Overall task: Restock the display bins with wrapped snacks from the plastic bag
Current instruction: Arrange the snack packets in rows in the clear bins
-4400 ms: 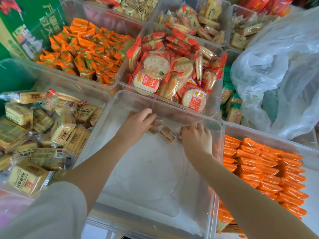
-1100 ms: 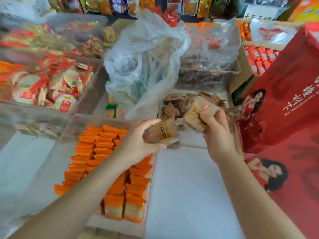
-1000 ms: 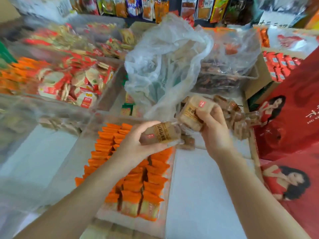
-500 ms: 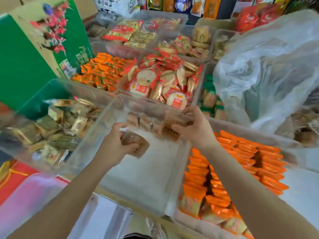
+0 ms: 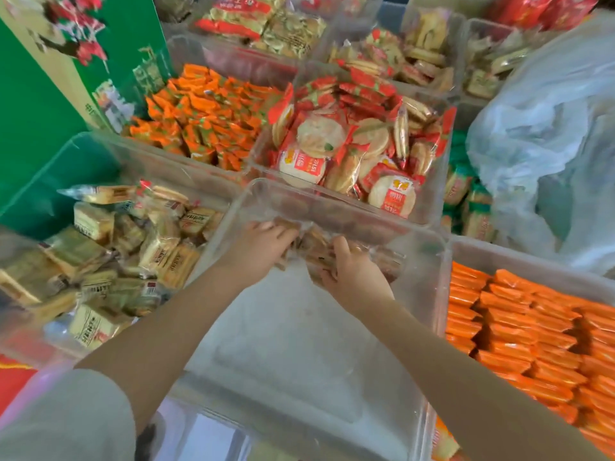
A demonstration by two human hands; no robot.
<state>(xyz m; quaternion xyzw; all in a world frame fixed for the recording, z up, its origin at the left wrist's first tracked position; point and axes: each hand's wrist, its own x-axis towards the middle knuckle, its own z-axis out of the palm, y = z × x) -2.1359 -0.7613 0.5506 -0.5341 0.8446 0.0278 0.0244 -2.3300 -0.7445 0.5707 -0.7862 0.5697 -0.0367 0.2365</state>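
Note:
Both of my hands reach into a clear, mostly bare display bin in front of me. A short row of brown wrapped snacks lies against its far wall. My left hand holds a brown wrapped snack at the left end of that row, fingers stretched over it. Just to the right, my right hand grips another wrapped snack, low against the row. The crumpled translucent plastic bag sits at the far right on top of other bins.
Full clear bins surround the middle one: yellow-brown cake packs on the left, orange packets on the right, round rice crackers and more orange packets behind. A green carton stands far left.
I took one snack in each hand from the bag at the right, turned back left, and lowered both hands from above the bin to the row at its far wall.

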